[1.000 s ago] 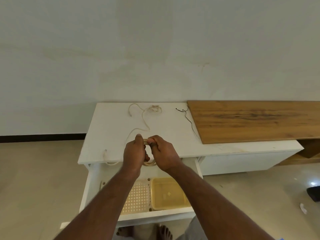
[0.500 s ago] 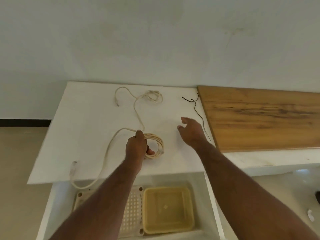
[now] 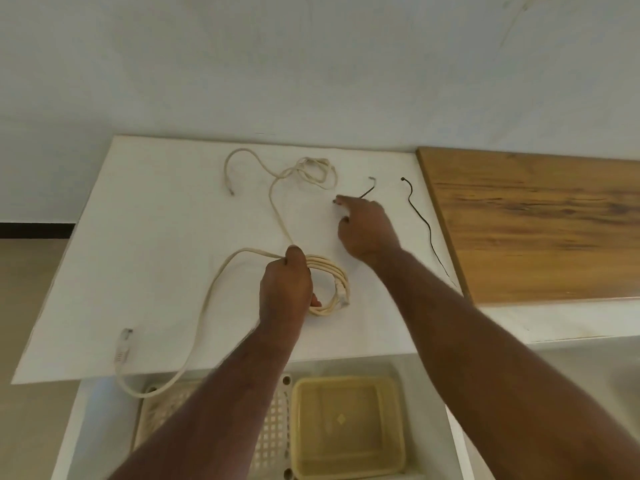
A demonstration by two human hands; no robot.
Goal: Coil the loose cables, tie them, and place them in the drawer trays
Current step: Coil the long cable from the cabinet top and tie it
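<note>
A cream network cable lies on the white cabinet top (image 3: 156,265). Part of it is wound into a coil (image 3: 332,282), and my left hand (image 3: 285,289) is shut on that coil, pressing it to the top. Its loose tail (image 3: 204,317) loops off the front edge and ends in a plug (image 3: 123,344). A second cream cable (image 3: 311,169) lies tangled at the back. My right hand (image 3: 363,226) reaches out with its fingertips on a short dark wire tie (image 3: 369,190). Below, the open drawer holds a perforated tray (image 3: 273,441) and a yellow tray (image 3: 349,424).
A thin black wire (image 3: 424,223) runs along the white top beside a wooden board (image 3: 540,223). A pale wall stands behind the cabinet. Tiled floor shows at the left.
My right hand let go of the coil and reached back and right to the dark tie. My left hand set the coil down on the top and still holds it. The camera moved closer.
</note>
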